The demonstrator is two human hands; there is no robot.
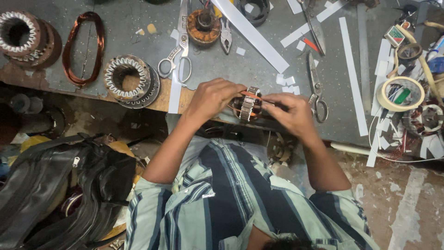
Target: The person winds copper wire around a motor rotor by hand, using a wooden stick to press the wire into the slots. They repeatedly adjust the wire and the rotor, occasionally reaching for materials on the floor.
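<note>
A small motor stator (249,105) with metal laminations and copper-orange winding is held at the near edge of the grey workbench (259,69). My left hand (210,99) grips its left side with the fingers curled over the top. My right hand (291,113) holds its right side, fingertips pinched at the winding. Both forearms come up from a striped shirt below.
Scissors (178,55) lie left of the hands and another pair (316,88) to the right. Two larger stators (130,79) (21,34), a copper wire coil (83,46), white paper strips (354,74), a tape roll (400,92) and pliers (225,37) crowd the bench. Black bags (60,185) sit low left.
</note>
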